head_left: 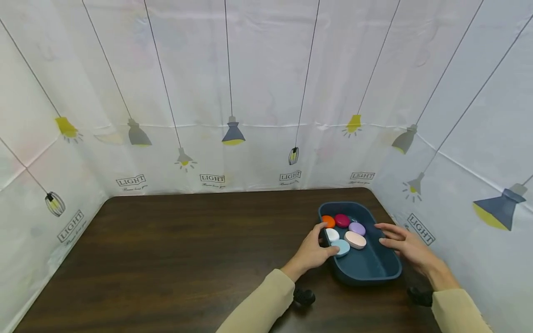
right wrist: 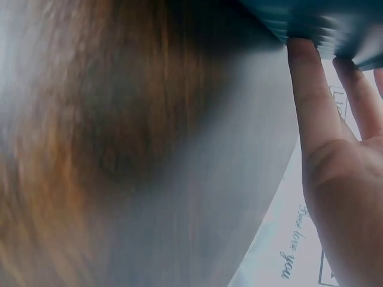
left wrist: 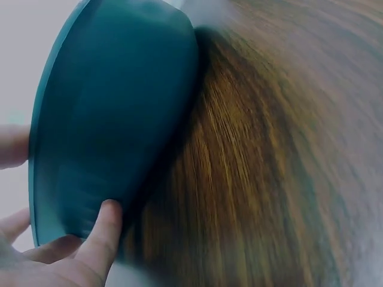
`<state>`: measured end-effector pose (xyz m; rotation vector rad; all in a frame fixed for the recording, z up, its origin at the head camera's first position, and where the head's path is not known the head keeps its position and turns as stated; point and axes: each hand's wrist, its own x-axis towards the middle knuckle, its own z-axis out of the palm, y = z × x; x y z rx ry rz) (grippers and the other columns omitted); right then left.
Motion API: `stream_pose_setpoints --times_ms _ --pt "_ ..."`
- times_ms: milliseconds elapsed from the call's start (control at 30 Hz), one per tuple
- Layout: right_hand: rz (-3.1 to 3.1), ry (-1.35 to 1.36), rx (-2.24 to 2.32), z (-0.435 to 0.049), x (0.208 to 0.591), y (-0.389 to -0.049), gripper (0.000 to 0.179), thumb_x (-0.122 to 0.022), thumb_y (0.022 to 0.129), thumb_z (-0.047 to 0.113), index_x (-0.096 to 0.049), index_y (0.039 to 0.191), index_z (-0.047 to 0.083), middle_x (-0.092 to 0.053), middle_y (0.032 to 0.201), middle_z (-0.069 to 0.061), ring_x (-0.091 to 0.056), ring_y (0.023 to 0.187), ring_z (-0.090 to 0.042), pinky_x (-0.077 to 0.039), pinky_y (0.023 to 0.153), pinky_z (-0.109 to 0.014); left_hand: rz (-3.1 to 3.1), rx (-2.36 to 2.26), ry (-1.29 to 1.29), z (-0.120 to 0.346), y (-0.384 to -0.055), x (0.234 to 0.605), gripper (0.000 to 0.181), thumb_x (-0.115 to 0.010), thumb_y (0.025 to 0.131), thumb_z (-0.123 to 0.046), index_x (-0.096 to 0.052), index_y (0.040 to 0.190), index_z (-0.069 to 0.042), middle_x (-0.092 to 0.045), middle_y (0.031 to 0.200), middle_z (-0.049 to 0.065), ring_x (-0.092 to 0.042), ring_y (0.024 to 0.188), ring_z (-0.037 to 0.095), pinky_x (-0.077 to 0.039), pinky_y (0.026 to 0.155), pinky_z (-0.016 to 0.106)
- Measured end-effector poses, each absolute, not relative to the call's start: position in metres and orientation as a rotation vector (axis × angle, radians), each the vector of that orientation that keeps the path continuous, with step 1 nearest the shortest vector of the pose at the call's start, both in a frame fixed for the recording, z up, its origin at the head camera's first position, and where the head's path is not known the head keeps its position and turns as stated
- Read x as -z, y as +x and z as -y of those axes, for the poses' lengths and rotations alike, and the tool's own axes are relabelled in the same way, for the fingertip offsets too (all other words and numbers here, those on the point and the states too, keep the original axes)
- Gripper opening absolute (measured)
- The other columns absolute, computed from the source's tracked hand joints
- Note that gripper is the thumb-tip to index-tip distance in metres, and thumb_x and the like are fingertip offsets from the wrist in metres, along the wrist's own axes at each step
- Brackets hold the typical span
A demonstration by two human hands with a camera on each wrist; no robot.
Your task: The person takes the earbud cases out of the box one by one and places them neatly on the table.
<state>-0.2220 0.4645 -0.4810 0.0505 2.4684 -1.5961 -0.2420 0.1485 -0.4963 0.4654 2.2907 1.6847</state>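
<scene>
A dark blue oblong plastic basin (head_left: 374,260) stands at the right of the table, with several smooth rounded pieces gathered on its left side. Among them are orange (head_left: 329,221), magenta, lavender (head_left: 356,228), white, pale pink (head_left: 355,240) and light blue ones. My left hand (head_left: 313,249) grips the basin's left rim, its thumb beside the light blue piece (head_left: 342,248). In the left wrist view, one finger (left wrist: 103,239) lies along the outer wall. At the opposite rim, my right hand (head_left: 410,247) holds the basin, two fingertips against its ribbed outside in the right wrist view.
The brown wooden table (head_left: 187,259) stretches away to the left. A white curtain printed with lamps (head_left: 266,92) hangs behind it and along both sides, close to my right hand. Dark wrist straps (head_left: 304,297) sit at both cuffs.
</scene>
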Motion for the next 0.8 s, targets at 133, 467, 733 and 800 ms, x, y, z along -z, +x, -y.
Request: stream_pose_setpoints --times_ms 133,467,733,800 --pt "-2.450 0.044 1.603 -0.460 0.481 -0.223 0.069 -0.064 0.101 0.030 -0.033 0.157 0.005 -0.019 0.163 -0.031 -0.027 0.144 -0.055 -0.042 0.104 -0.065 -2.287 -1.681 0.468 -0.145 -0.242 0.498 0.073 -0.078 0.090 -0.030 -0.042 0.153 -0.023 -0.045 0.154 0.006 -0.057 0.126 0.027 -0.051 0.101 0.042" --pt "-2.371 0.074 1.651 -0.449 0.482 -0.226 0.070 -0.066 0.100 0.028 -0.032 0.158 0.008 -0.018 0.164 -0.028 -0.029 0.144 -0.052 -0.047 0.101 -0.060 -2.263 -1.691 0.449 -0.130 -0.243 0.499 0.071 -0.077 0.091 -0.028 -0.042 0.152 -0.022 -0.044 0.155 0.007 -0.055 0.129 0.030 -0.050 0.102 0.047" --pt "-2.350 0.090 1.660 -0.436 0.481 -0.226 0.071 -0.069 0.098 0.028 -0.035 0.157 0.009 -0.021 0.164 -0.026 -0.035 0.142 -0.048 -0.046 0.103 -0.060 -2.213 -1.728 0.407 -0.117 -0.242 0.498 0.068 -0.077 0.091 -0.025 -0.043 0.151 -0.025 -0.043 0.155 0.007 -0.054 0.130 0.033 -0.049 0.102 0.052" --pt "-2.351 0.076 1.657 -0.434 0.480 -0.225 0.070 -0.069 0.098 0.027 -0.036 0.156 0.009 -0.023 0.164 -0.025 -0.036 0.142 -0.048 -0.044 0.104 -0.063 -2.203 -1.732 0.390 -0.115 -0.240 0.498 0.068 -0.077 0.092 -0.025 -0.043 0.151 -0.026 -0.041 0.156 0.007 -0.053 0.131 0.034 -0.048 0.103 0.053"
